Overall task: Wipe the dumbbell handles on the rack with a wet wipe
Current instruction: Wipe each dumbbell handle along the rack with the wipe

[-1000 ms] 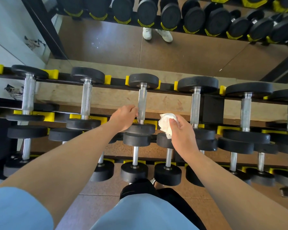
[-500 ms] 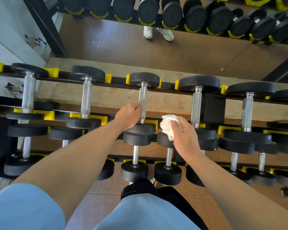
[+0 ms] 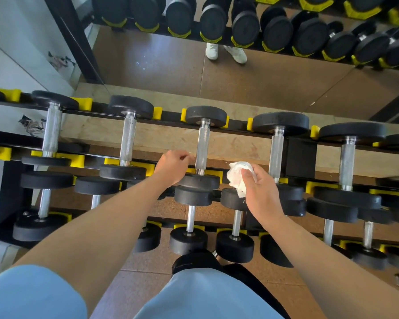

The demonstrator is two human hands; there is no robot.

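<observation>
Black-and-yellow steel dumbbell rack (image 3: 237,128) spans mid-frame. Centre, the knurled chrome dumbbell handle (image 3: 202,147) waits bare. Left hand (image 3: 172,168) sits beside it, fingers curled, empty. Right hand (image 3: 259,189) pinches the crumpled white wet wipe (image 3: 237,178) just right; wrap it round and rub full length.

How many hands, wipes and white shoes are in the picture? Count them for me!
Hands: 2 (left hand, right hand)
Wipe: 1, in the right hand
White shoes: 2, seen in the mirror
Total: 5
</observation>
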